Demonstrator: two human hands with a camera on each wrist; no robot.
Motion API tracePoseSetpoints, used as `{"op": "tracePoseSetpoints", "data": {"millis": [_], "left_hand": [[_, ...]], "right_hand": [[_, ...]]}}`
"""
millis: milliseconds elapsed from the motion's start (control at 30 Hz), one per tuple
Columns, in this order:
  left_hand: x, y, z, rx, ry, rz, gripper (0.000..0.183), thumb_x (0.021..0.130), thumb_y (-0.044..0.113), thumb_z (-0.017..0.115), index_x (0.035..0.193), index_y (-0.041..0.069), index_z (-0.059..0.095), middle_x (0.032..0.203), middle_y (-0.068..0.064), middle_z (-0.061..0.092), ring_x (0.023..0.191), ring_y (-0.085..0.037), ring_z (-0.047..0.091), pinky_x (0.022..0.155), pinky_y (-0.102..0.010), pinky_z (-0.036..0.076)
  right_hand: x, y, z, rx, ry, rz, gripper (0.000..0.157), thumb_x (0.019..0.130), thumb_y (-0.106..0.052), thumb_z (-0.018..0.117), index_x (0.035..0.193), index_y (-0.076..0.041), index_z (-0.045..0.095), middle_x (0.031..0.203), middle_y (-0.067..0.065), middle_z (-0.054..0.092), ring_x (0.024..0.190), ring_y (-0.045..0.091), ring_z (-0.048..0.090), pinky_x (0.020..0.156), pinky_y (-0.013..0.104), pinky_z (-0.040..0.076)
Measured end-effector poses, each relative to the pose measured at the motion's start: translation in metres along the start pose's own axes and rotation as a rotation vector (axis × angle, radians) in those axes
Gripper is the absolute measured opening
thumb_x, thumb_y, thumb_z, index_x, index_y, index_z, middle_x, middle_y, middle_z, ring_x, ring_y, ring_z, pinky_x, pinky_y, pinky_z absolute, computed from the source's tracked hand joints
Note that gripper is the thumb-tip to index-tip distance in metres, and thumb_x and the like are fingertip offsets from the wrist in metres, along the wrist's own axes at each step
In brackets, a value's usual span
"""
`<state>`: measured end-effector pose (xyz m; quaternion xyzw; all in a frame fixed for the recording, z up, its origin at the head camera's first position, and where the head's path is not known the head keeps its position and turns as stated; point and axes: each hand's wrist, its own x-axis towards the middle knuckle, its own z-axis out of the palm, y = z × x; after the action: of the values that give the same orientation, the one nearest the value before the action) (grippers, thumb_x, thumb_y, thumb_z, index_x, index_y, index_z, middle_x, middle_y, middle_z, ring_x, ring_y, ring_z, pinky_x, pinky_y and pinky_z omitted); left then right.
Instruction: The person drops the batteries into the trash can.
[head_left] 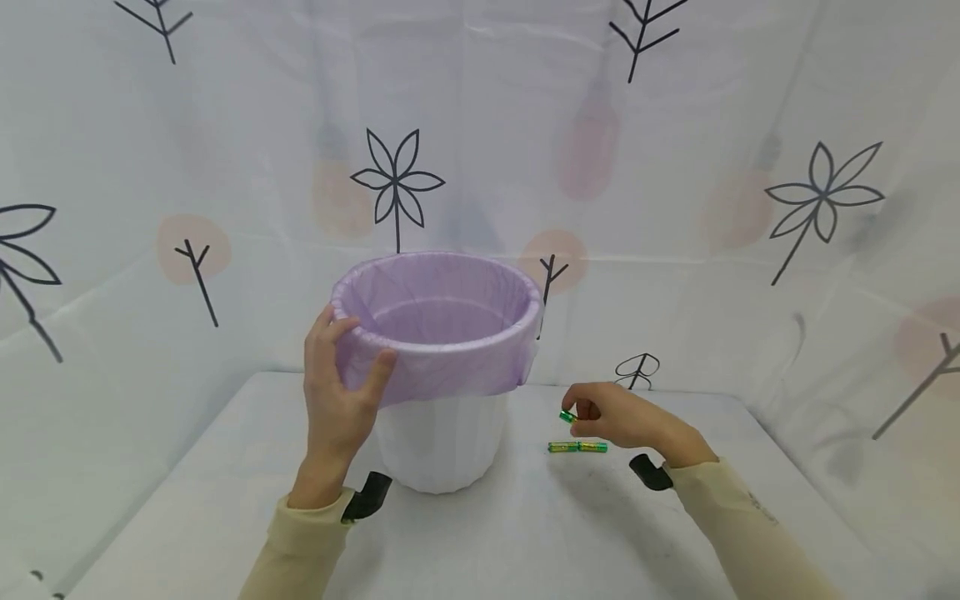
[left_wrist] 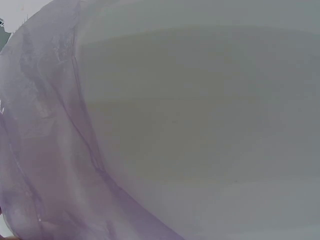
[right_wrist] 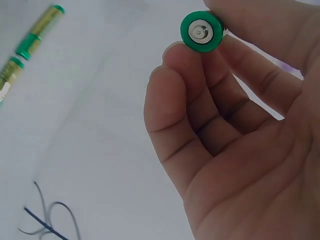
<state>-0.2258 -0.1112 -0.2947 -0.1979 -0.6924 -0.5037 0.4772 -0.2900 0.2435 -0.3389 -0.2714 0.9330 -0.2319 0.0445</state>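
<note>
A white trash bin (head_left: pixel 442 442) lined with a purple bag (head_left: pixel 450 371) stands upright, the bag folded down over its rim. My left hand (head_left: pixel 333 400) holds the bin's near left side at the rim, thumb and fingers spread around the bag-covered edge. Ribbed white wall and bag fill the left wrist view, hiding most of that hand. To the bin's right, my right hand (head_left: pixel 615 412) pinches a green battery (right_wrist: pixel 202 31) between thumb and fingertips, its metal end facing the wrist camera. Two more green and gold batteries (head_left: pixel 577 447) lie end to end on the table below this hand.
The white-covered table (head_left: pixel 525 533) reaches back to a pale curtain (head_left: pixel 480 167) printed with flowers and twigs. Black wrist mounts (head_left: pixel 651 472) sit at both cuffs. The bin stands left of the batteries.
</note>
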Motion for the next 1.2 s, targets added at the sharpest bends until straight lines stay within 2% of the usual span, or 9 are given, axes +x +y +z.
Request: {"op": "tracePoseSetpoints", "data": {"millis": [500,800,1033,1200], "left_hand": [[0.0,-0.002,-0.001,-0.006,0.001,-0.006,0.047,0.08,0.01,0.07,0.12,-0.003,0.05,0.142,-0.025,0.037,0.125,-0.037,0.038,0.095,-0.06,0.034],[0.0,-0.004,-0.001,-0.008,-0.003,-0.01,0.047,0.08,0.011,0.071,0.12,-0.002,0.05,0.142,-0.023,0.038,0.123,-0.038,0.039,0.093,-0.06,0.037],[0.0,-0.003,-0.001,-0.002,0.011,0.007,0.047,0.08,0.011,0.071,0.12,-0.002,0.05,0.14,-0.024,0.039,0.124,-0.038,0.039,0.094,-0.058,0.036],[0.0,-0.002,0.0,-0.011,0.005,0.003,0.047,0.08,0.01,0.071,0.12,-0.001,0.05,0.141,-0.024,0.039,0.125,-0.039,0.038,0.096,-0.059,0.034]], "right_hand": [[0.005,-0.038,-0.065,-0.112,0.058,-0.079,0.022,0.087,-0.014,0.068,0.108,-0.012,0.062,0.078,-0.003,0.056,0.071,0.014,0.053,0.067,0.031,0.046],[0.007,-0.064,-0.095,-0.164,0.115,-0.101,0.023,0.087,-0.015,0.069,0.11,-0.012,0.062,0.078,-0.002,0.056,0.071,0.015,0.053,0.068,0.033,0.046],[0.016,-0.092,-0.119,-0.215,0.164,-0.177,0.023,0.087,-0.012,0.069,0.109,-0.011,0.062,0.077,-0.001,0.055,0.071,0.016,0.051,0.069,0.034,0.044],[0.027,-0.109,-0.126,-0.224,0.185,-0.225,0.018,0.087,-0.012,0.068,0.104,-0.013,0.062,0.075,0.0,0.054,0.069,0.016,0.05,0.068,0.034,0.043]]}}
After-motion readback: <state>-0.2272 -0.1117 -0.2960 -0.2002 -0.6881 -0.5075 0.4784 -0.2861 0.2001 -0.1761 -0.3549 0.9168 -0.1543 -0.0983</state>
